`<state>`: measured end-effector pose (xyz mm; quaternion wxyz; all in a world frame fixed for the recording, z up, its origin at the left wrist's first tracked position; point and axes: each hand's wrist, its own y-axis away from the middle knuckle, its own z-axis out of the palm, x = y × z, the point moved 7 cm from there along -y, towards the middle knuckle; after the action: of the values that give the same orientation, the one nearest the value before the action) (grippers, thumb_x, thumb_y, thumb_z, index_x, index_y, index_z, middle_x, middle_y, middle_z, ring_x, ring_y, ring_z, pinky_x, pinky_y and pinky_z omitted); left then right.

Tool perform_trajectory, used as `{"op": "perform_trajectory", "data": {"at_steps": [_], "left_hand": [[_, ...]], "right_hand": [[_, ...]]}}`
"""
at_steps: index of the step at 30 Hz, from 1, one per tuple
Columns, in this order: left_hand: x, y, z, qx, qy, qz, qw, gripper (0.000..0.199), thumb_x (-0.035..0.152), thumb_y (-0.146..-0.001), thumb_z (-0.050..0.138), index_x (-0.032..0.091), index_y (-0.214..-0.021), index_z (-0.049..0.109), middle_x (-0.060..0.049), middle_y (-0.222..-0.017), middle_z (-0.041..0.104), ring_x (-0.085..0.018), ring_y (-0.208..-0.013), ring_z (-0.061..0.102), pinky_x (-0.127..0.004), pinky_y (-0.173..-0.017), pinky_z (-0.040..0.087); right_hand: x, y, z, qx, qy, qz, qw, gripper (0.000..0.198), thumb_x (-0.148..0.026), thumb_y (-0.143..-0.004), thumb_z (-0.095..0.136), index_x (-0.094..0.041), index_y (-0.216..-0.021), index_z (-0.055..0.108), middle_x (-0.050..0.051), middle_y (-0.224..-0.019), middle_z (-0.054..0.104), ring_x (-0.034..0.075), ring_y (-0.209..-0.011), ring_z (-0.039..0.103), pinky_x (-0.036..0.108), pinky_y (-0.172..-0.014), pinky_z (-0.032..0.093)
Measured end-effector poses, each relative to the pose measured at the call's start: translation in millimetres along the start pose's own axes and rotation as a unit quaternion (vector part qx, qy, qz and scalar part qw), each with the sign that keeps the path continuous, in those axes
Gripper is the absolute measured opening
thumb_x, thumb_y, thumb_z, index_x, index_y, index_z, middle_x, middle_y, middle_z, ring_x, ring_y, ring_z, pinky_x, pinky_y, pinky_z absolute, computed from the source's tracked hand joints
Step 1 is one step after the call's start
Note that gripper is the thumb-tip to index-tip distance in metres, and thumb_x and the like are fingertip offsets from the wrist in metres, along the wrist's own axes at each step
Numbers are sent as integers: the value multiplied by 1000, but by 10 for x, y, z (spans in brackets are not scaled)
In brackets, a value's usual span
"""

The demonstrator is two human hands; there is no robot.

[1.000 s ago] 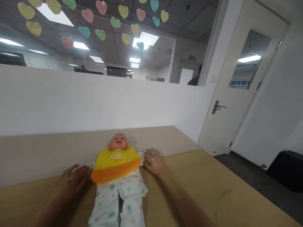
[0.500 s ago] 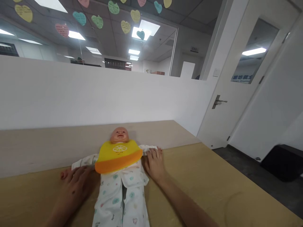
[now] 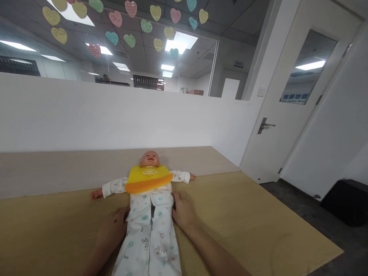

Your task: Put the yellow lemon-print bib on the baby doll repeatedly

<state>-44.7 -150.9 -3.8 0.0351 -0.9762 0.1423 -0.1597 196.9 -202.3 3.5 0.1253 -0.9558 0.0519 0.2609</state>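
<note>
A baby doll (image 3: 150, 158) lies on its back with both arms spread out. It wears white printed clothes (image 3: 165, 226) and a yellow bib (image 3: 149, 174) with an orange lower edge and a citrus-slice face. At the doll's left-hand side in view, my left hand (image 3: 117, 226) presses in at hip height, its fingers curled against the cloth and partly hidden. My right hand (image 3: 183, 210) is at the opposite hip, closed on the edge of the clothes, with some fingertips tucked out of sight behind the fabric.
The doll rests on a wooden table (image 3: 230, 214), whose right edge slants toward the floor. Behind it stands a white partition (image 3: 115, 119) with a window bearing heart-shaped notes (image 3: 130, 40). A closed door (image 3: 267, 153) and a black object (image 3: 346, 201) are to the right.
Both hands have left the doll's sleeves and moved down and inward to its hips. The doll's arms are now uncovered, and the view has shifted slightly.
</note>
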Motion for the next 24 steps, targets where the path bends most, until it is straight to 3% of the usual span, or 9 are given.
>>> {"op": "perform_trajectory", "data": {"at_steps": [3,8,11,15,20,24], "left_hand": [[123,16,-30,-21,-11,20,1000,39,15,-85,35,14,-116,57,-15,-120,62,-27,-106,61,-37,-85,47],[170,73,-62,9,-45,57,997,40,16,-88,30,15,-120,55,-17,-126,57,-28,-112,57,-37,-84,46],[160,85,-82,15,-38,54,998,38,20,-90,28,16,-117,55,-16,-122,57,-28,-105,59,-37,-78,46],[79,91,-72,19,25,4,999,36,13,-88,27,17,-114,51,-13,-119,58,-23,-95,62,-32,-74,44],[-11,88,14,-38,52,-69,996,40,22,-87,38,19,-126,42,-14,-127,58,-28,-110,58,-37,-80,45],[19,67,-7,-51,35,-50,997,40,17,-86,35,22,-124,46,-12,-119,64,-29,-105,62,-37,-77,45]], "right_hand": [[-99,-17,0,-1,43,-9,999,45,-12,-77,47,-11,-123,49,16,-117,59,30,-107,56,37,-88,44],[-101,14,41,-11,75,-6,997,53,-3,-76,42,-11,-128,47,19,-116,61,31,-101,61,40,-82,46],[3,-1,-25,47,-53,0,998,50,0,-74,39,-14,-120,52,14,-112,65,25,-97,64,36,-84,47],[153,-3,-28,105,-226,-9,969,43,-4,-71,43,-16,-110,54,10,-110,67,20,-103,63,30,-88,48],[118,25,121,73,-274,-16,959,44,-4,-70,41,-17,-111,51,7,-105,68,20,-103,63,32,-90,47],[63,32,85,52,-269,3,962,37,-8,-74,48,-19,-110,47,9,-111,67,22,-102,63,33,-88,48]]}}
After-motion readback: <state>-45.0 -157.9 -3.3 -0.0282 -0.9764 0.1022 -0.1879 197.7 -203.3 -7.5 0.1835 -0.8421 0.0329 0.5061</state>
